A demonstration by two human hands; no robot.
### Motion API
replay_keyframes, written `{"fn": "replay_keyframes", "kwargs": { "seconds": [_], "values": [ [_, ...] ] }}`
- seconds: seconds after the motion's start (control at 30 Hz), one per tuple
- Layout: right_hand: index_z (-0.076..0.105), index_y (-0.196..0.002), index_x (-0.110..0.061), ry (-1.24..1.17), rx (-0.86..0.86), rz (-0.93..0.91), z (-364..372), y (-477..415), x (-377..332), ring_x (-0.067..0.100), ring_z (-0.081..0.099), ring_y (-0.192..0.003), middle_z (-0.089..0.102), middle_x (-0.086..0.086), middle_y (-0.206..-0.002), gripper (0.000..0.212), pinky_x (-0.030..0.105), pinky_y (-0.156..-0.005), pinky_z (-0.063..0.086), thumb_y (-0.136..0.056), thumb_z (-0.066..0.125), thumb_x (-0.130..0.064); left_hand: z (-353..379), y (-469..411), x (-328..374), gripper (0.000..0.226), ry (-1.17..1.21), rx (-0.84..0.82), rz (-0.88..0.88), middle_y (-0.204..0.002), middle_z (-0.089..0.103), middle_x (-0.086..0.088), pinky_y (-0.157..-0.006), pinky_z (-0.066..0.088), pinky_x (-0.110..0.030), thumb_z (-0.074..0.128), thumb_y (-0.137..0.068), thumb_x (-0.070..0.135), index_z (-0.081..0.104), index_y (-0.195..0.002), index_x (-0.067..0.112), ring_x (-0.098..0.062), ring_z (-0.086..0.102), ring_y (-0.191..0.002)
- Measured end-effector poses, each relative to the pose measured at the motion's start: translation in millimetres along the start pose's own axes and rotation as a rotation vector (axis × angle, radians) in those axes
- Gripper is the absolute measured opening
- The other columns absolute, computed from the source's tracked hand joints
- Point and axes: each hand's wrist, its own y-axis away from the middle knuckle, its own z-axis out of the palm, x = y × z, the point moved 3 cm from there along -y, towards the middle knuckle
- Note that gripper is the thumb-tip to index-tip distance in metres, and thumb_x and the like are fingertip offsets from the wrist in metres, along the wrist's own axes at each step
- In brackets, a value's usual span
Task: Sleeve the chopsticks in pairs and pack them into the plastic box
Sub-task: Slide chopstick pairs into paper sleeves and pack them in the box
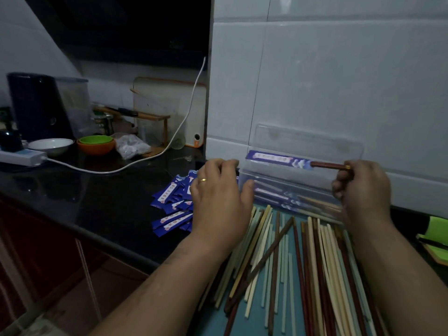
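A clear plastic box (291,183) stands open against the white wall, its lid (308,141) raised. Several sleeved pairs lie inside it. My right hand (363,187) pinches the brown ends of a sleeved pair of chopsticks (278,158), held level above the box in a blue sleeve. My left hand (218,195), with a gold ring, grips the box's left end. Loose chopsticks (303,263), cream, brown and red, lie spread on a teal mat in front of the box. A heap of empty blue sleeves (172,204) lies on the black counter, left of my left hand.
On the black counter (97,190) at the back left stand a white bowl (52,144), stacked orange and green bowls (96,145), a power strip with a white cable (145,158) and a dark appliance (36,105). A green object (436,234) lies at the right edge.
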Motion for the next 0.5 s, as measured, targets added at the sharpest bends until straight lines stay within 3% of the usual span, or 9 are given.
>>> {"fn": "replay_keyframes", "kwargs": {
  "seconds": [0.23,0.37,0.5],
  "values": [
    [0.057,-0.098,-0.011,0.152,-0.065,0.131,0,-9,15,0.011,0.043,-0.043,0.055,0.011,-0.078,0.015,0.019,-0.035,0.028,-0.105,0.046,-0.017,11,3,-1,0.038,0.016,-0.107,-0.025,-0.139,0.04,0.005,-0.113,0.03,-0.041,0.051,-0.104,0.046,0.049,-0.138,0.03,-0.013,0.036,-0.131],
    [0.045,-0.145,-0.001,0.218,-0.051,0.112,-4,-12,19,0.009,0.05,-0.043,0.064,0.017,-0.091,0.042,0.022,-0.036,0.035,-0.105,0.039,-0.013,12,4,-1,0.038,0.028,-0.129,-0.03,-0.139,0.04,0.004,-0.112,0.032,-0.042,0.052,-0.104,0.045,0.049,-0.138,0.03,-0.015,0.038,-0.132],
    [0.052,-0.143,-0.011,0.262,-0.023,0.155,-7,-14,19,0.008,0.052,-0.04,0.069,0.013,-0.084,0.04,0.019,-0.035,0.035,-0.106,0.037,-0.012,13,5,0,0.038,0.048,-0.155,-0.033,-0.141,0.039,0.005,-0.113,0.031,-0.042,0.051,-0.105,0.046,0.047,-0.14,0.03,-0.014,0.037,-0.133]
  ]
}}
